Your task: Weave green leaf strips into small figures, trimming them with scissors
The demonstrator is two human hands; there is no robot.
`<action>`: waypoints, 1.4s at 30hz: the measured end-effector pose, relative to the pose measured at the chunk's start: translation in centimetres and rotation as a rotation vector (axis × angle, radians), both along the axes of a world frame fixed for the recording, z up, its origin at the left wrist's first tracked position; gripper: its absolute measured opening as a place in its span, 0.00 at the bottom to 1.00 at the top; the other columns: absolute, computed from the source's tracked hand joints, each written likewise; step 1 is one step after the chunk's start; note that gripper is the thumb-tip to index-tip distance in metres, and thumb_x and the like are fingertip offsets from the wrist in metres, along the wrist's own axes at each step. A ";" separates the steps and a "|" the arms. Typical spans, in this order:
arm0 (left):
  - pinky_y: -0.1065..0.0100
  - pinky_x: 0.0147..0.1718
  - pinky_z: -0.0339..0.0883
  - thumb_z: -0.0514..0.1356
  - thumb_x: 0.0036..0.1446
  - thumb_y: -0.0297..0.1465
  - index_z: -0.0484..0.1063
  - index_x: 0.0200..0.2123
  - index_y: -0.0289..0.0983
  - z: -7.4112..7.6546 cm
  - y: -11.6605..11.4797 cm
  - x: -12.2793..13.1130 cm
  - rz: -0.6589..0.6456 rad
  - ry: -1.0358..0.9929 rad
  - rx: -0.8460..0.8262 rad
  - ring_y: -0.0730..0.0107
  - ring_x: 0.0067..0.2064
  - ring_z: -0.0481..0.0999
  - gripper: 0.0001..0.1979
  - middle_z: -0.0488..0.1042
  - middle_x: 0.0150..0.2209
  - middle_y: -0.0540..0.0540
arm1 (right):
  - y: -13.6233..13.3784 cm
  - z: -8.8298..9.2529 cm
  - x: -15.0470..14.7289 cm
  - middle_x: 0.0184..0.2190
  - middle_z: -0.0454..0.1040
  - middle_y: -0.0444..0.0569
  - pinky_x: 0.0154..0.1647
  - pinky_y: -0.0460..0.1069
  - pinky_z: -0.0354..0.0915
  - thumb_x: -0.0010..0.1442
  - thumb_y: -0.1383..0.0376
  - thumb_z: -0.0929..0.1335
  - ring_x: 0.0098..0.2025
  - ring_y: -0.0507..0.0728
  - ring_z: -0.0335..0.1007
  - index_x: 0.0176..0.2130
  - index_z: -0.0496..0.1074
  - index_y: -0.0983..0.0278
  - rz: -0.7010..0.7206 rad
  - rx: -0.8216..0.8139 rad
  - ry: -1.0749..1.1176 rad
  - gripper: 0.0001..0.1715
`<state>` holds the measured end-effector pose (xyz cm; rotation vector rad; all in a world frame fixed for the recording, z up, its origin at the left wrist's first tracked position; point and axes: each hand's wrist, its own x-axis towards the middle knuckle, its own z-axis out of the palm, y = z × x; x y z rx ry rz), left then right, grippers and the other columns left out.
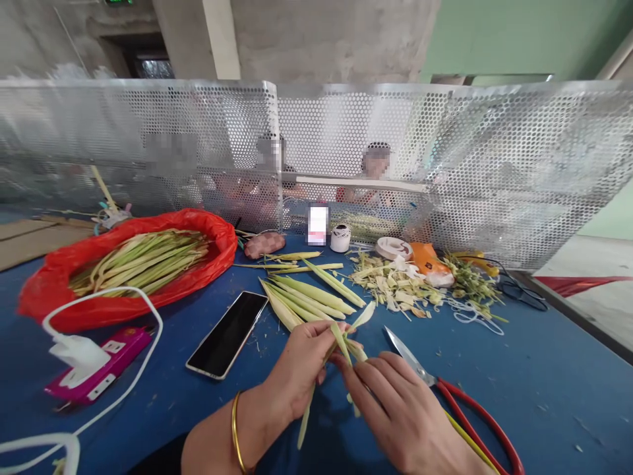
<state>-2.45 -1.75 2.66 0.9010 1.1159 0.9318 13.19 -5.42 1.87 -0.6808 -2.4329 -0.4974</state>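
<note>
Pale green corn husk strips (pixel 340 340) are pinched and folded between my two hands, above the front middle of the table. My left hand (pixel 297 366), with a gold bangle at the wrist, grips them between thumb and fingers. Closed on the same strips from the other side is my right hand (pixel 403 402). One strip end hangs below my left hand; another sticks up to the right. Just beyond lie flat, loose husk leaves (pixel 314 298). Red-handled scissors (pixel 448 388) rest beside my right hand, their open tip pointing away. My fingers partly hide the folded piece.
To the left are a red plastic bag (pixel 208 280) of long husk strips, a pink power strip (pixel 121 349) with a white cable, and a phone (pixel 227 335). A pile of husk scraps (pixel 390 284) lies back right. Behind a perforated metal screen (pixel 346 132) people sit.
</note>
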 end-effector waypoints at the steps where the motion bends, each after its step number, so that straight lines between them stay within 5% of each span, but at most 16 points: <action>1: 0.79 0.12 0.42 0.64 0.50 0.42 0.78 0.36 0.33 0.0 0.0 0.0 0.003 -0.019 -0.004 0.78 0.23 0.71 0.18 0.79 0.32 0.42 | 0.0 0.0 0.0 0.31 0.77 0.56 0.39 0.55 0.67 0.66 0.75 0.54 0.33 0.59 0.74 0.44 0.73 0.73 0.007 0.016 -0.008 0.22; 8: 0.80 0.14 0.54 0.60 0.58 0.34 0.77 0.38 0.32 0.5 0.5 -0.2 0.077 -0.224 -0.138 0.74 0.25 0.77 0.11 0.80 0.33 0.41 | 0.8 -0.9 -0.6 0.35 0.78 0.57 0.47 0.56 0.68 0.66 0.75 0.56 0.40 0.61 0.74 0.47 0.73 0.73 0.050 0.024 -0.014 0.20; 13: 0.77 0.24 0.68 0.59 0.59 0.32 0.76 0.38 0.31 0.5 0.6 -0.3 0.157 -0.285 -0.186 0.72 0.29 0.79 0.10 0.79 0.31 0.42 | 0.8 -1.8 -1.1 0.26 0.75 0.50 0.38 0.53 0.68 0.67 0.73 0.57 0.28 0.55 0.71 0.40 0.74 0.71 0.027 0.014 0.062 0.17; 17: 0.77 0.26 0.67 0.61 0.57 0.33 0.76 0.33 0.31 -0.3 -0.1 0.5 0.112 -0.330 -0.166 0.73 0.28 0.77 0.09 0.79 0.30 0.41 | 0.4 -1.8 -1.7 0.28 0.77 0.50 0.42 0.53 0.66 0.66 0.78 0.54 0.32 0.55 0.73 0.43 0.74 0.71 0.011 0.139 0.081 0.23; 24: 0.78 0.28 0.64 0.68 0.45 0.38 0.76 0.26 0.31 -1.7 -0.9 1.5 0.003 -0.337 -0.098 0.75 0.28 0.74 0.14 0.77 0.26 0.44 | 0.5 -2.6 -2.5 0.26 0.76 0.47 0.47 0.52 0.62 0.67 0.76 0.54 0.31 0.54 0.73 0.33 0.74 0.65 0.022 0.132 0.190 0.25; 27: 0.76 0.27 0.64 0.67 0.45 0.40 0.78 0.29 0.32 -1.5 -0.8 1.3 0.008 -0.257 -0.088 0.76 0.26 0.72 0.15 0.77 0.26 0.45 | 0.6 -2.4 -1.3 0.29 0.76 0.48 0.42 0.50 0.65 0.66 0.72 0.60 0.33 0.54 0.73 0.35 0.73 0.64 0.027 -0.032 0.421 0.15; 30: 0.73 0.28 0.67 0.66 0.46 0.40 0.78 0.32 0.32 -1.2 -0.8 1.2 -0.010 -0.188 -0.079 0.74 0.26 0.73 0.15 0.77 0.26 0.45 | 1.0 -2.2 0.0 0.29 0.75 0.47 0.33 0.47 0.66 0.63 0.67 0.65 0.32 0.54 0.72 0.33 0.72 0.62 -0.127 -0.327 0.719 0.07; 34: 0.73 0.28 0.69 0.65 0.47 0.40 0.77 0.32 0.32 -1.4 -0.9 1.2 -0.037 -0.186 -0.063 0.71 0.27 0.76 0.15 0.78 0.26 0.45 | 2.0 -2.3 0.4 0.26 0.73 0.47 0.27 0.46 0.66 0.59 0.58 0.68 0.27 0.54 0.69 0.26 0.72 0.64 -0.344 -0.742 1.053 0.14; 39: 0.73 0.29 0.70 0.65 0.49 0.41 0.75 0.30 0.32 -1.7 -0.7 1.1 -0.019 -0.178 -0.020 0.73 0.27 0.75 0.15 0.78 0.27 0.44 | 2.4 -2.4 -0.7 0.20 0.70 0.44 0.21 0.45 0.63 0.49 0.50 0.73 0.22 0.52 0.65 0.25 0.70 0.66 -0.350 -1.138 1.329 0.22; 42: 0.73 0.29 0.70 0.66 0.49 0.42 0.74 0.30 0.34 -1.5 -0.6 1.1 0.006 -0.159 -0.005 0.73 0.26 0.76 0.15 0.77 0.26 0.46 | 2.3 -2.4 -1.0 0.19 0.69 0.44 0.18 0.45 0.62 0.46 0.48 0.74 0.19 0.51 0.64 0.24 0.69 0.66 -0.316 -1.239 1.357 0.25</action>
